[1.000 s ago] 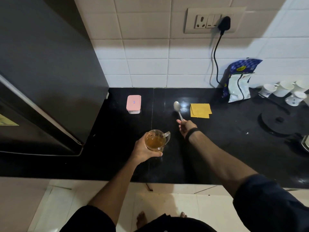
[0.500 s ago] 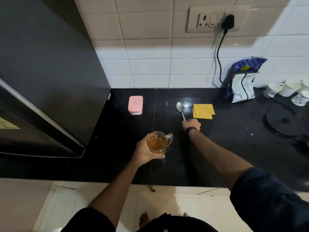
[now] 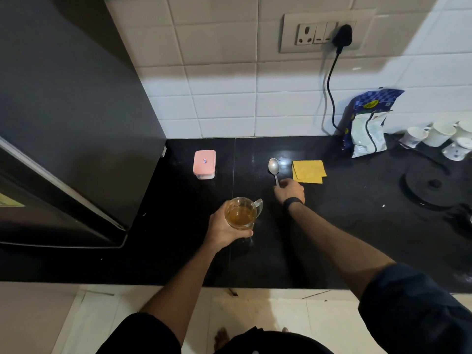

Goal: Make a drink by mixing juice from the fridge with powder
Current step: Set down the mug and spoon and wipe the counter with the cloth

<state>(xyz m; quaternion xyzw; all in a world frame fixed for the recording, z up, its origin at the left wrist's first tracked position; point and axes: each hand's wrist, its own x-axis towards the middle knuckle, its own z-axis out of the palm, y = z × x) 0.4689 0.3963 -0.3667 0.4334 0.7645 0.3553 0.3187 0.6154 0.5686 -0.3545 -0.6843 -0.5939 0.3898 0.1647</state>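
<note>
A glass mug (image 3: 242,213) holding amber juice stands on the black counter (image 3: 178,251), handle to the right. My left hand (image 3: 221,229) grips its left side. A metal spoon (image 3: 273,168) lies on the counter beyond the mug, bowl pointing away. My right hand (image 3: 290,190) holds the near end of the spoon's handle, which the fingers hide. A small container with a pink lid (image 3: 204,163) stands to the left of the spoon, closed. The dark fridge (image 3: 66,123) fills the left side, its door closed.
A folded yellow cloth (image 3: 308,171) lies right of the spoon. A blue and white pouch (image 3: 367,123) leans on the tiled wall by a black power cable (image 3: 330,93). White cups (image 3: 439,136) and a black round lid (image 3: 431,185) sit far right.
My right hand has carried the spoon away from the mug and lowered it onto the counter near the yellow cloth. The left hand and mug have stayed put.
</note>
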